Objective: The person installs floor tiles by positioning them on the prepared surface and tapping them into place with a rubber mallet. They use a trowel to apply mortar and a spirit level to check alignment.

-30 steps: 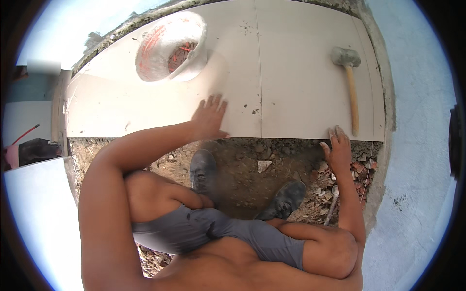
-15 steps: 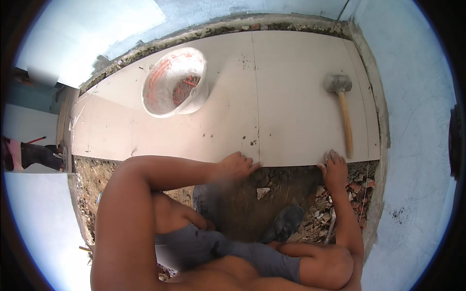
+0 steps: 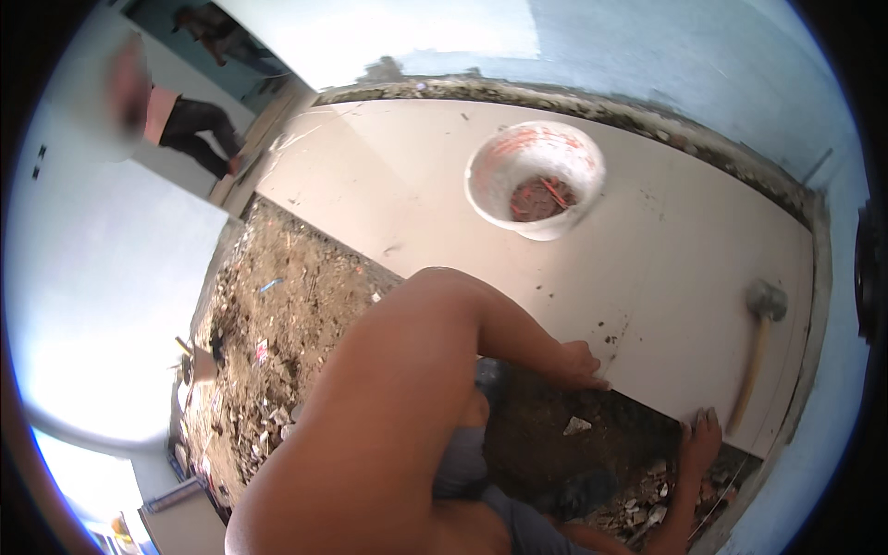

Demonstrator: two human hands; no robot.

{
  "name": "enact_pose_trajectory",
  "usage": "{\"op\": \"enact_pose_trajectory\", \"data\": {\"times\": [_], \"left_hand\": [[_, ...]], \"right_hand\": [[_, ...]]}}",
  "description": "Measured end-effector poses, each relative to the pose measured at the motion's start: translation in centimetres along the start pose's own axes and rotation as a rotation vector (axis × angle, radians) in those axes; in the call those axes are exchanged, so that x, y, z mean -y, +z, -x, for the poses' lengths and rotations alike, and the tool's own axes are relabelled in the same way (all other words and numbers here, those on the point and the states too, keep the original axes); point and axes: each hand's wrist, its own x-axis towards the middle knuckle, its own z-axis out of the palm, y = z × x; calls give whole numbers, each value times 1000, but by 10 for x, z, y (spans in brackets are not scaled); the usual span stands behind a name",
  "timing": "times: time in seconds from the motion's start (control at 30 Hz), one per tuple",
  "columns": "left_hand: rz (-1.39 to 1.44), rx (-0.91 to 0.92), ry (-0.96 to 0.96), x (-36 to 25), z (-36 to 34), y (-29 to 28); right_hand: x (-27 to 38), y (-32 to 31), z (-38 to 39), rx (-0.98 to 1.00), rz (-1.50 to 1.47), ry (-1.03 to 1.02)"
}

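Large beige floor tiles [image 3: 684,277] lie side by side, with a thin joint between them. My left hand [image 3: 581,364] rests at the near edge by this joint, one finger stretched along the edge and the others loosely bent. Farther right, my right hand [image 3: 701,438] lies on the same edge with its fingers apart on the tile and the thumb at the rim. Neither hand holds anything I can see. Close to my right hand, a rubber mallet [image 3: 766,301] with a wooden handle lies on the tile.
A white bucket [image 3: 474,180] with reddish-brown contents stands on the tiles. Bare soil [image 3: 287,314] and rubble [image 3: 647,499] border the near edge. Pale blue walls enclose the space. One person [image 3: 199,125] is by the doorway at far left, another [image 3: 217,35] beyond it.
My view has swung left, so the bucket and mallet appear farther right and lower, and more soil and the doorway show. Both hands stay at the tile edge.
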Motion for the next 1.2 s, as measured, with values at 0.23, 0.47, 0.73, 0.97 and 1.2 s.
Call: {"op": "enact_pose_trajectory", "data": {"times": [0.23,0.47,0.73,0.97,1.2], "left_hand": [[-4,-30,43,7,-10,11],[-11,37,85,7,-9,4],[118,138,-12,0,-12,-14],[76,117,-7,-1,-13,-18],[96,121,-18,2,-15,-14]], "right_hand": [[-29,16,-2,-1,31,-27],[-48,14,1,93,-14,-35],[42,-25,34,149,-281,-60],[61,-34,42,460,-360,-150],[56,-29,43,496,-342,-139]]}}
